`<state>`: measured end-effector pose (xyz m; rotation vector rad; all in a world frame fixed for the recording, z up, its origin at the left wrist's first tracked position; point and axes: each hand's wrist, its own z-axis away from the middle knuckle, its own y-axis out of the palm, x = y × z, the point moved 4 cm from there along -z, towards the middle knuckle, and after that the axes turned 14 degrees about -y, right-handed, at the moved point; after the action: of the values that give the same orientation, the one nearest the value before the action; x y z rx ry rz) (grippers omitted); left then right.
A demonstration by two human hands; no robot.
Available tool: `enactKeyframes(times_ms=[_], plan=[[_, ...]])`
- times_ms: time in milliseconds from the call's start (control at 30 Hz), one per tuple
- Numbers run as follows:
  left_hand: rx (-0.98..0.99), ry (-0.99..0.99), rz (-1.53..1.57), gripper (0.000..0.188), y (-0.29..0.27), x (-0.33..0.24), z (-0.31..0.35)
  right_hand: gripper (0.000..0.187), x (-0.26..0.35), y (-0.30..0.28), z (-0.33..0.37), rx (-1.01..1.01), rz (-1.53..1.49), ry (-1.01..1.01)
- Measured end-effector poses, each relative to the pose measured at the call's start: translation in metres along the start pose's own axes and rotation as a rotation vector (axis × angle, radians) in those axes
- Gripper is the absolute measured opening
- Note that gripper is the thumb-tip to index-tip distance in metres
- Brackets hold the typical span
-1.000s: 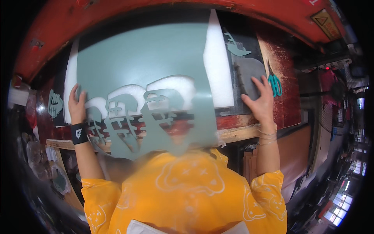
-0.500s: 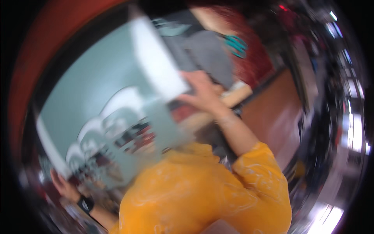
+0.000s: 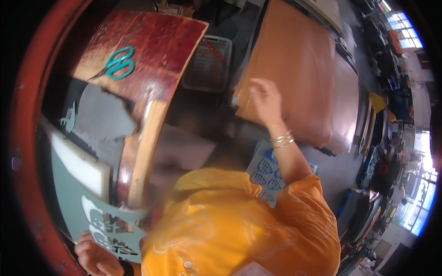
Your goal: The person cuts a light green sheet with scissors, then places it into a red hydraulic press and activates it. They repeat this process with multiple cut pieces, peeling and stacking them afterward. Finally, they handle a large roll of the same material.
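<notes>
My right hand [image 3: 267, 101] is over a stack of large brown sheets [image 3: 294, 69], its fingers loosely bent and apart with nothing in them. Whether it touches the top sheet I cannot tell. At the lower left, my left hand [image 3: 94, 255] has its fingers curled, close against the edge of a thin grey-green sheet [image 3: 69, 193] with rows of shapes cut out of it. What those fingers hold, if anything, is hidden. Along the green sheet's far side lies a thick white bar [image 3: 85, 170].
Teal-handled scissors [image 3: 120, 64] lie on a worn red board [image 3: 152, 41], near a grey offcut [image 3: 103, 112] and a wooden strip [image 3: 147, 152]. A pale plastic basket [image 3: 207, 64] stands beyond. Another cut-out sheet [image 3: 267, 179] lies below my right forearm. A red frame [image 3: 23, 138] borders the left.
The view has swung to the right. My right hand has left the white bar and moved over the brown sheets. My left hand's fingers, stretched before, are now curled.
</notes>
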<state>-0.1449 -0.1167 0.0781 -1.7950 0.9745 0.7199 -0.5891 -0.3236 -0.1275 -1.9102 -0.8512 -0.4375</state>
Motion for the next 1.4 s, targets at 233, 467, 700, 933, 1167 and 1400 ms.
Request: enactKeyframes(times_ms=[233, 467, 700, 933, 1167, 1400], plan=[[0.435, -0.866, 0.604, 0.033, 0.326, 0.061, -0.092, 0.031, -0.277, -0.074, -0.028, 0.162, 0.342, 0.234], [0.352, -1.511, 0.291, 0.027, 0.592, 0.400, -0.113, 0.056, -0.457, -0.063, -0.032, 0.289, 0.505, 0.243], [0.641, -1.135, -0.239, 0.032, 0.791, 0.644, -0.120, 0.058, -0.504, -0.054, -0.027, 0.258, 0.526, 0.284], [0.847, -1.193, -0.522, 0.045, 0.908, 0.765, -0.118, 0.049, -0.506, -0.034, -0.029, 0.156, 0.684, 0.345], [0.343, -1.012, -0.489, 0.059, 0.975, 0.848, -0.119, 0.048, -0.533, 0.012, -0.040, 0.169, 0.702, 0.493], [0.509, -0.974, -0.656, 0.054, 0.987, 0.835, -0.136, 0.047, -0.529, 0.011, -0.035, 0.141, 0.712, 0.534]])
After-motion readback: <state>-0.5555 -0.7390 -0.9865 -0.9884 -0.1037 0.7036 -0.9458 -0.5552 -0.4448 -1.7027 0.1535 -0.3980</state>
